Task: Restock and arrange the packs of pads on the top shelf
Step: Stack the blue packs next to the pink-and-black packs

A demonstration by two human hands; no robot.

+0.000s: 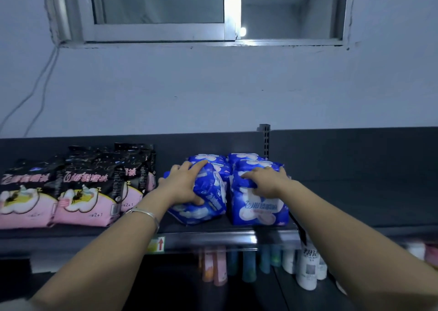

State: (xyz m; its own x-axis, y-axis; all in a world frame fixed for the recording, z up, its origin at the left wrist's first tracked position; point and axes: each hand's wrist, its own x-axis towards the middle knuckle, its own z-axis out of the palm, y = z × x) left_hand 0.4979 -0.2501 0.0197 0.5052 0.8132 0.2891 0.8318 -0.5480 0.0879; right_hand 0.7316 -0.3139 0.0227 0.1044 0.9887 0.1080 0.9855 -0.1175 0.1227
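The left hand (182, 185) gripped a glossy blue plastic pack of pads (208, 199), tilted on the dark metal top shelf (343, 206), fingers (187, 168) curled over its top. Just right of those fingers, the right hand (265, 180) clasped a second blue pack (258, 208), standing upright.

Glossy crinkled plastic blue packs (259, 206), dark matt metal shelf (355, 206), shiny bracelet (148, 216)
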